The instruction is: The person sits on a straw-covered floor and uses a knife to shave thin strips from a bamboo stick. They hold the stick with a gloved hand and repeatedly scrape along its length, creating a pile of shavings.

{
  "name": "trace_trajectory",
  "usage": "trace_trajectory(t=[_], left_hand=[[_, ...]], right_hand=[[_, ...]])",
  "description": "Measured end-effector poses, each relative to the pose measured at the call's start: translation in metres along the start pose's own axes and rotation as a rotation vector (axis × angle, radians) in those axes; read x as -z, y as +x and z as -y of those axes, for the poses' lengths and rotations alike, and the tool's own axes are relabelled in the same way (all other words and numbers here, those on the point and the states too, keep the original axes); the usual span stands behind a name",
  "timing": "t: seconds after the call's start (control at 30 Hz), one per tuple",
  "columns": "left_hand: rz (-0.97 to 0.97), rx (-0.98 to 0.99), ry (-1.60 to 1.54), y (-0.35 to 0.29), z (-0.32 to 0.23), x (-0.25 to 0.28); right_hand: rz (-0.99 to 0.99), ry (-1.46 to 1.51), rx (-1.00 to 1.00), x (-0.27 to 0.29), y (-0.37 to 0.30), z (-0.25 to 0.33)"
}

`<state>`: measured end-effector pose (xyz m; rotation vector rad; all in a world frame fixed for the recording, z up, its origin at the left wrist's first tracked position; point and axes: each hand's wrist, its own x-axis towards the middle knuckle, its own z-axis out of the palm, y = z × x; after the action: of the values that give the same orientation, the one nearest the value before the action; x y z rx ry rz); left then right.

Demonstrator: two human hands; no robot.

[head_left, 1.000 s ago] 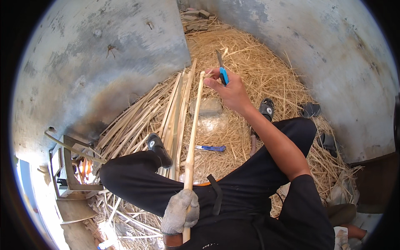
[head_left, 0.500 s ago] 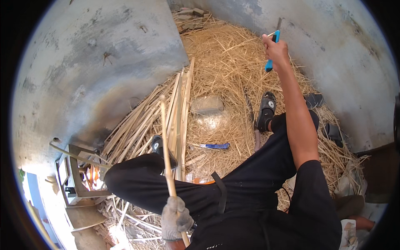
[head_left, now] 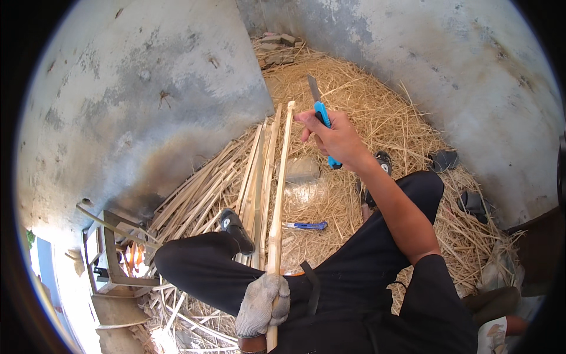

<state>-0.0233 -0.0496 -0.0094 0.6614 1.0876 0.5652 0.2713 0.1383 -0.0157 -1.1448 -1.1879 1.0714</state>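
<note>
A long pale bamboo strip (head_left: pixel 276 218) runs up from my lap, its far tip raised over the shavings. My left hand (head_left: pixel 264 304), in a grey knitted glove, is wrapped round its lower part. Beside the strip's far end, my bare right hand (head_left: pixel 337 138) grips a light-blue box cutter (head_left: pixel 322 115) with its blade out, pointing away from me. The index finger is close to the strip's tip; whether it touches, I cannot tell. A second, dark-blue box cutter (head_left: pixel 306 226) lies on the ground between my legs.
Several split bamboo strips (head_left: pixel 200 177) lie in a bundle to the left. Curly shavings (head_left: pixel 342 82) cover the floor. A brick-like block (head_left: pixel 302 169) sits among them. A small wooden frame (head_left: pixel 112 253) stands at left, and grey walls (head_left: pixel 159 88) rise behind. Another person's arm (head_left: pixel 516 325) shows at lower right.
My right hand with the box cutter has come left and nearer, to the strip's tip. The strip has swung right and more upright, with my left hand moving slightly right and up.
</note>
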Motion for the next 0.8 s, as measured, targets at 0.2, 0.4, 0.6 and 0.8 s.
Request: trace_trajectory(t=[0.2, 0.4, 0.6, 0.8], left_hand=[[-0.008, -0.007, 0.038, 0.002, -0.004, -0.011], [-0.032, -0.089, 0.02, 0.001, -0.005, -0.009], [0.116, -0.254, -0.322, 0.017, -0.028, 0.007], [0.245, -0.199, -0.381, 0.029, -0.028, -0.001]], right_hand=[[-0.117, 0.01, 0.086, 0.003, 0.005, 0.005], [-0.101, -0.533, 0.354, -0.007, -0.007, -0.002], [0.207, -0.683, 0.599, -0.053, -0.053, -0.006], [0.243, -0.735, 0.69, -0.076, -0.065, -0.013]])
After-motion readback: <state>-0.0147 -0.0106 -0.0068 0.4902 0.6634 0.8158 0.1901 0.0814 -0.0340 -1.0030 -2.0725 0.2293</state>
